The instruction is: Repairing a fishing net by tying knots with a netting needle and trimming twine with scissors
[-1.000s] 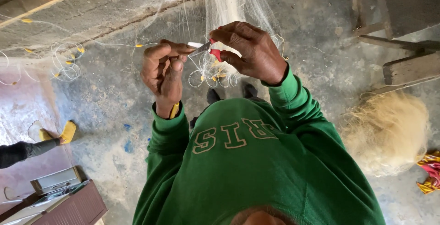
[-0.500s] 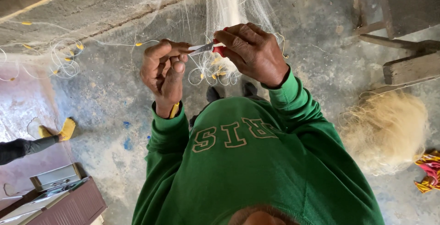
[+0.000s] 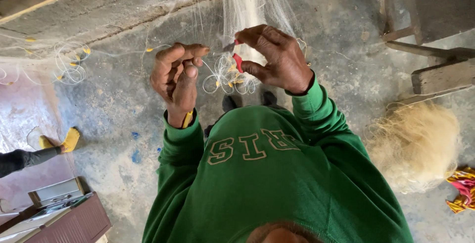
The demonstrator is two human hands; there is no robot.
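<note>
The pale fishing net [image 3: 250, 5] hangs straight down in front of you, its long axis vertical, its looped line with small yellow floats [image 3: 228, 77] dangling between your hands. Your right hand [image 3: 277, 57] is nearer, closed around a red-handled cutter [image 3: 237, 61] right at the strands. Your left hand [image 3: 178, 77], just beside, is curled, fingertips pinched on a strand. A straw-coloured heap of net [image 3: 418, 144] lies on the concrete floor [image 3: 336, 50] to your right.

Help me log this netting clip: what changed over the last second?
The hands drew slightly apart: the left hand no longer touches the red-handled tool, which the right hand has swung from level to pointing down. The white net hangs as before, and the left hand keeps pinching its line.
</note>
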